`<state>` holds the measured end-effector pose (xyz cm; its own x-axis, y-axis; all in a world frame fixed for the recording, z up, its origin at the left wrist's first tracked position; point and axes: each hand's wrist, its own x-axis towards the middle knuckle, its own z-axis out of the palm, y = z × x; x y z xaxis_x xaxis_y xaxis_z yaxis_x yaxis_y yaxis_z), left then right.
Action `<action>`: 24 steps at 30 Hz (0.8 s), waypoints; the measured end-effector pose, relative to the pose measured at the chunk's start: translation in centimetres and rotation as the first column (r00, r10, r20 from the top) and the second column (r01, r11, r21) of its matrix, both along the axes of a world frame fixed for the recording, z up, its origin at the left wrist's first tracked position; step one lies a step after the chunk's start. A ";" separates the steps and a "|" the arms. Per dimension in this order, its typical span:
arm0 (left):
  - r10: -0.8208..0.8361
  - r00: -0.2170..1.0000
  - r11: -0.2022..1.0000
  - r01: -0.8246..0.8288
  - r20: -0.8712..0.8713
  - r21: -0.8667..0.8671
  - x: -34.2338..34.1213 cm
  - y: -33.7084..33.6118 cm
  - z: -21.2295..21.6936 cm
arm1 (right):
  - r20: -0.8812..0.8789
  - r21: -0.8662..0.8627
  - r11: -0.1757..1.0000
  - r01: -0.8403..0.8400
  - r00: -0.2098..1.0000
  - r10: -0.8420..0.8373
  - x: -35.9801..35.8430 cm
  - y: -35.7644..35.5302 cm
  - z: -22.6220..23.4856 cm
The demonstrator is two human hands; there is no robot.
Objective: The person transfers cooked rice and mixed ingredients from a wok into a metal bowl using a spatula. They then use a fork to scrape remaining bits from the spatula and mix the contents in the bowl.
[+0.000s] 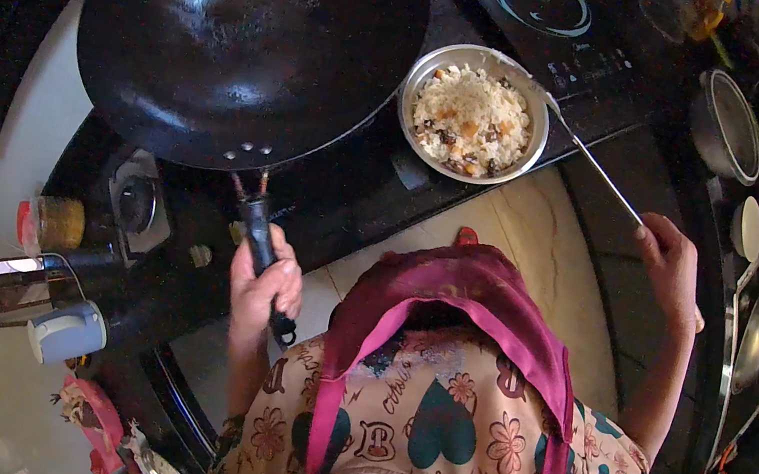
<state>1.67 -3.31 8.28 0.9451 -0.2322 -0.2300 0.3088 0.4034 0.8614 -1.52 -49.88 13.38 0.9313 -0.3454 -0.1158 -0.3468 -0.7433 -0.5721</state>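
Note:
A large black wok (261, 44) fills the upper left, its dark inside shiny with highlights. My left hand (268, 283) is closed around the wok's black handle (258, 226). Right of the wok, a round metal bowl (408, 110) holds cooked rice (474, 117) mixed with orange and dark bits. My right hand (668, 273) grips the end of a long-handled metal spatula (600, 169), out to the right of the bowl. The spatula's head meets the bowl's right rim; its exact shape is hard to make out.
A black induction cooktop (573, 63) with a ring marking lies behind the bowl. On the right, a metal strainer bowl (729, 126) and other kitchenware line the counter. At left are a jar with a red lid (57, 224) and a blue-white pitcher (68, 331).

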 end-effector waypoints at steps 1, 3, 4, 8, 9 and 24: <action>0.000 1.000 0.995 -0.001 -0.008 -0.097 -0.1 0.1 0.1 | 0.023 0.105 0.994 -0.043 0.999 0.041 -0.5 -0.3 -0.7; -0.032 0.999 0.949 0.032 0.006 -0.314 -0.1 0.4 0.0 | -0.052 0.108 0.993 -0.053 0.997 0.059 -0.8 -0.2 -1.4; -0.033 0.999 0.912 0.022 -0.020 -0.410 -0.2 0.6 -0.1 | -0.090 0.110 0.992 -0.059 0.994 0.069 -0.8 0.0 -1.6; -0.082 0.996 0.815 0.048 -0.032 -0.577 -0.4 1.4 -1.7 | -0.121 0.108 0.991 -0.076 0.989 0.089 -1.0 0.8 -1.8; -0.080 0.996 0.809 0.042 -0.040 -0.586 -0.5 1.5 -2.1 | -0.104 0.059 0.990 -0.129 0.985 0.134 -1.0 0.2 -2.6; -0.076 0.997 0.889 0.069 0.003 -0.453 0.1 2.2 -3.7 | 0.054 0.049 0.999 -0.010 0.999 0.007 -1.1 1.0 -3.8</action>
